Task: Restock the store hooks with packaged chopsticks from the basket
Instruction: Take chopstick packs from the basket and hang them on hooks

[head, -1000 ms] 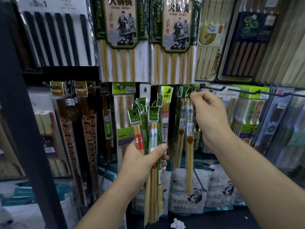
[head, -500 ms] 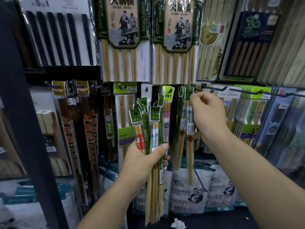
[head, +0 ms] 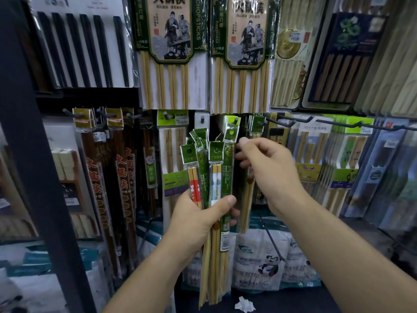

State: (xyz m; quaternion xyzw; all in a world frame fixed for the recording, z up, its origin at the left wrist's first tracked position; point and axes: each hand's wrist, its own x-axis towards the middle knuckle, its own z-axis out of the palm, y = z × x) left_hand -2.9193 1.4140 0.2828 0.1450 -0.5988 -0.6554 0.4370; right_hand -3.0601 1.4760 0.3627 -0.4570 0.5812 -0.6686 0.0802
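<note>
My left hand (head: 198, 220) grips a bundle of narrow chopstick packs (head: 216, 177) with green header cards, held upright in front of the display. My right hand (head: 270, 175) is beside the bundle's top, its blurred fingertips at the edge of the tallest green header (head: 230, 134). Whether they pinch it I cannot tell. Behind that hand, similar packs (head: 247, 199) hang from a dark hook (head: 259, 122). Another hook (head: 236, 120) sits just above the bundle. The basket is out of view.
Large chopstick sets (head: 169, 53) hang in the row above. Dark red packs (head: 121, 177) hang to the left beside a black upright post (head: 45, 177). Long bare hook ends (head: 338, 124) jut out at right. Panda-printed bags (head: 259, 260) stand below.
My right hand has come down and left from the hook, away from the hung packs, to the top of the bundle. My left hand has raised the bundle slightly.
</note>
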